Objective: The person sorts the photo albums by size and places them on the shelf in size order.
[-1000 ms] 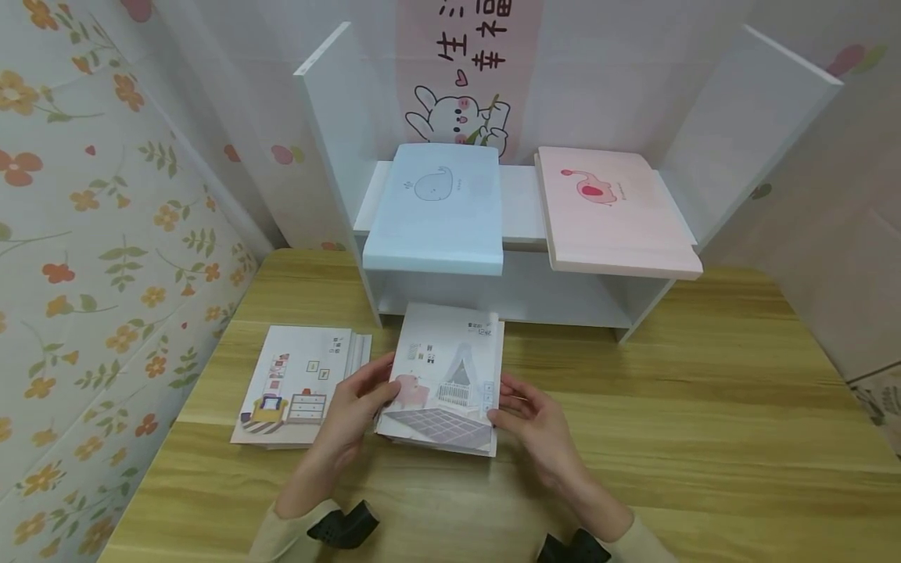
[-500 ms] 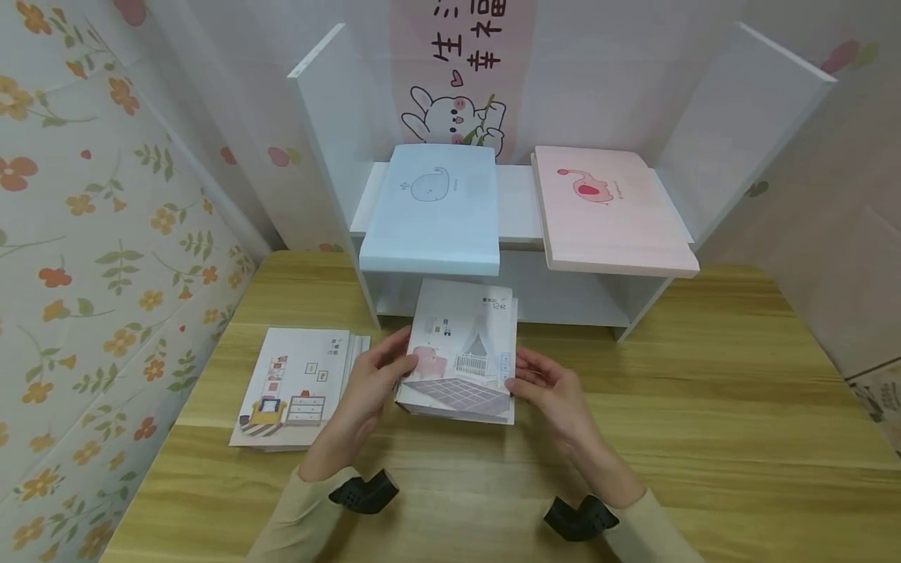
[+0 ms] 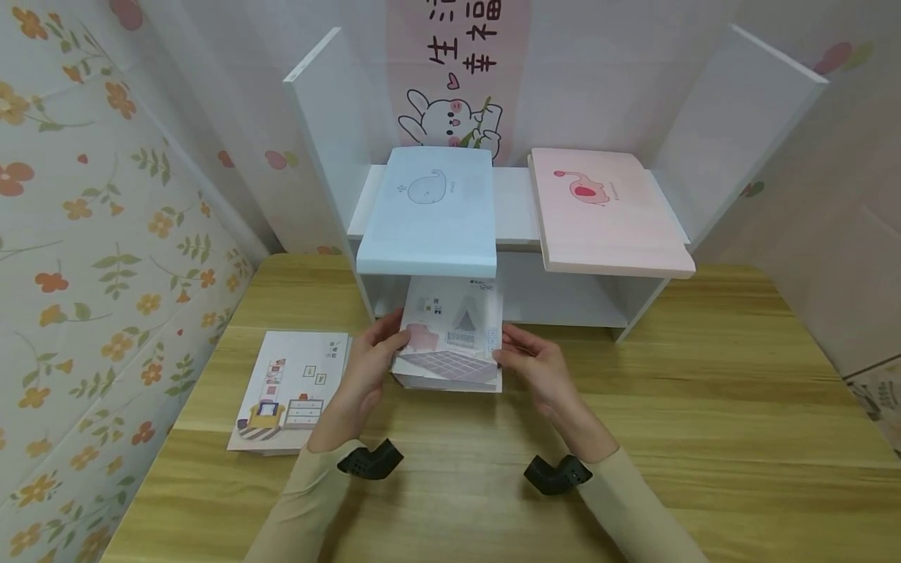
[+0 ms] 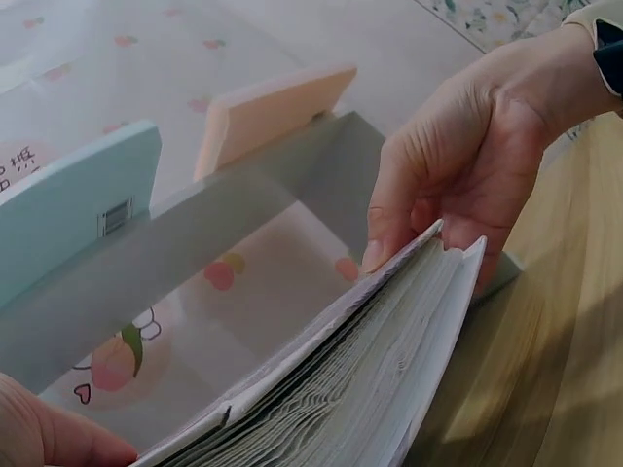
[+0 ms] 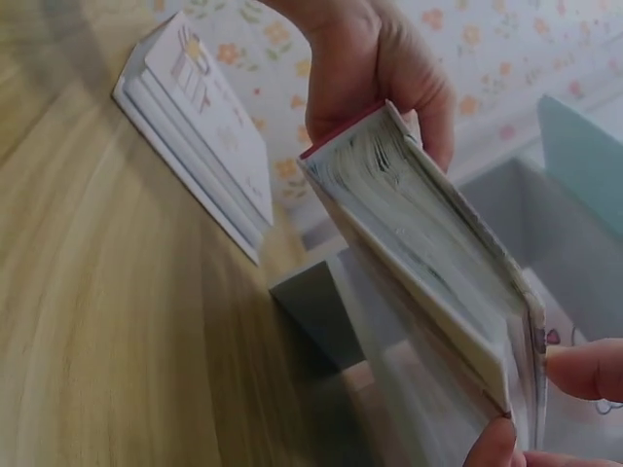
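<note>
for the position of the white illustrated book [image 3: 450, 336], refer to the head view: between both hands, in front of the white shelf unit [image 3: 517, 207], with the far end beneath the overhanging blue-covered book [image 3: 429, 211]. compared with half a second ago, note a shift toward the shelf unit and slightly to the left. observe the far edge, fully visible then, now hidden under the overhang.

for the work in hand, treat this as a likely alignment with the left part of the lower compartment, with insertion probably at its start. cannot tell the exact depth of entry. consider placement incomplete: see the near end projecting out over the counter [image 3: 669, 438].

for finger state, read as gripping on both sides. with the left hand [image 3: 364, 366], holding the left edge, thumb on the cover; with the right hand [image 3: 542, 371], pinching the right edge, thumb likewise on top. check the right wrist view for the page edges between the covers.

register no apparent displacement of the pink-covered book [image 3: 608, 215] on the upper shelf or of the book stack [image 3: 296, 379] beside the left hand.
</note>
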The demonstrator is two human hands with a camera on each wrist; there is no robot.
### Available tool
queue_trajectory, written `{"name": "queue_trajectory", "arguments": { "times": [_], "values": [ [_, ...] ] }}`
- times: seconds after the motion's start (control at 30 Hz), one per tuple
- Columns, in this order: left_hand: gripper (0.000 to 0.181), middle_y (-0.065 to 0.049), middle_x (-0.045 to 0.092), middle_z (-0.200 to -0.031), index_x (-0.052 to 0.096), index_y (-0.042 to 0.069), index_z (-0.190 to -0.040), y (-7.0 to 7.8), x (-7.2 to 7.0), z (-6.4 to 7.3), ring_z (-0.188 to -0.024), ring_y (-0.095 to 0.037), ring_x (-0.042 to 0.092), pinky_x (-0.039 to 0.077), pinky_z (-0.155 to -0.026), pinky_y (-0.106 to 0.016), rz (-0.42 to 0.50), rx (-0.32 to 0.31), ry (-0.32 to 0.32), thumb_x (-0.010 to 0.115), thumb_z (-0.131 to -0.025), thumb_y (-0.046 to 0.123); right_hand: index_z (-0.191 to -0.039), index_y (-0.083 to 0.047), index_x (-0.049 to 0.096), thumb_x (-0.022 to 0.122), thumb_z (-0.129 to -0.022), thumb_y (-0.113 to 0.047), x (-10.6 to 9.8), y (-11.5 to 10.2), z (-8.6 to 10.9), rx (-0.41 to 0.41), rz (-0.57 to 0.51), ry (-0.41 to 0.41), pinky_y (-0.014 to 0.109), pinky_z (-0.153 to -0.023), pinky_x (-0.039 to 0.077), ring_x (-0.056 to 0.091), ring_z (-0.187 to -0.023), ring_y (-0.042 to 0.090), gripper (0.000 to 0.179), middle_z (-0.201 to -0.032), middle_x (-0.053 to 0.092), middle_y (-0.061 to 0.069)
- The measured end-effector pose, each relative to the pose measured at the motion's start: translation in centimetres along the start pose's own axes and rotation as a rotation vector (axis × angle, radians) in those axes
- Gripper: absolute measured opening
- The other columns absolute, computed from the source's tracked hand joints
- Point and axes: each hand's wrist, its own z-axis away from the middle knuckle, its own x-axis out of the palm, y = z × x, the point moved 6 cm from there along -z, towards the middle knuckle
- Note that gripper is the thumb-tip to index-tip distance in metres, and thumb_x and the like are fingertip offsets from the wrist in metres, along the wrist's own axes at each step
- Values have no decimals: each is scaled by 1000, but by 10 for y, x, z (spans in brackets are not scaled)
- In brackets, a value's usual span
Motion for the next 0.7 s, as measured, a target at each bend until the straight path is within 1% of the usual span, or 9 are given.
{"name": "queue_trajectory", "arguments": {
  "times": [0.07,0.17,0.3,0.47,0.53,0.6,0.7],
  "values": [
    [46,-17,44,-139,44,-1,-136,-2,-2,-3,-125,-25,39,30,-104,-36,6,2,9,52,-91,3,-131,12,45,58,-83,12,3,2,-5,0,-18,-8,21,-78,51,58,-93,10,50,-123,52,27],
    [45,-17,44,-138,44,-1,-135,-5,-6,-6,-124,-25,39,30,-103,-36,8,-11,38,53,-91,4,-130,13,45,58,-82,13,6,5,-10,3,-47,1,20,-78,51,59,-93,10,49,-122,53,26],
    [46,-18,43,-139,44,-2,-136,-9,-9,-8,-125,-25,38,30,-104,-35,21,-28,69,53,-91,5,-127,14,47,59,-82,14,9,9,-16,-1,-68,39,17,-75,51,60,-90,8,47,-121,54,26],
    [46,-20,42,-139,42,-4,-135,-12,-11,-9,-126,-26,39,31,-105,-36,64,-30,77,53,-91,4,-125,15,49,59,-81,14,10,12,-21,-14,-67,85,17,-75,51,61,-86,7,45,-120,55,25],
    [46,-20,42,-139,42,-5,-135,-12,-12,-9,-124,-26,40,33,-102,-34,75,-28,75,53,-91,4,-124,15,50,60,-81,13,10,13,-22,-21,-59,101,18,-77,50,61,-86,8,44,-119,55,24],
    [46,-18,43,-138,42,-4,-135,-14,-12,-9,-121,-24,42,35,-97,-29,83,-23,68,53,-91,4,-123,13,52,61,-82,11,10,13,-23,-30,-51,110,17,-78,50,61,-88,9,43,-119,55,23],
    [48,-17,42,-140,40,-2,-137,-16,-12,-9,-117,-23,43,40,-87,-22,110,-11,32,51,-90,3,-125,12,51,62,-81,10,11,13,-22,-53,-32,84,17,-80,49,58,-97,12,45,-123,53,23]
  ]
}}
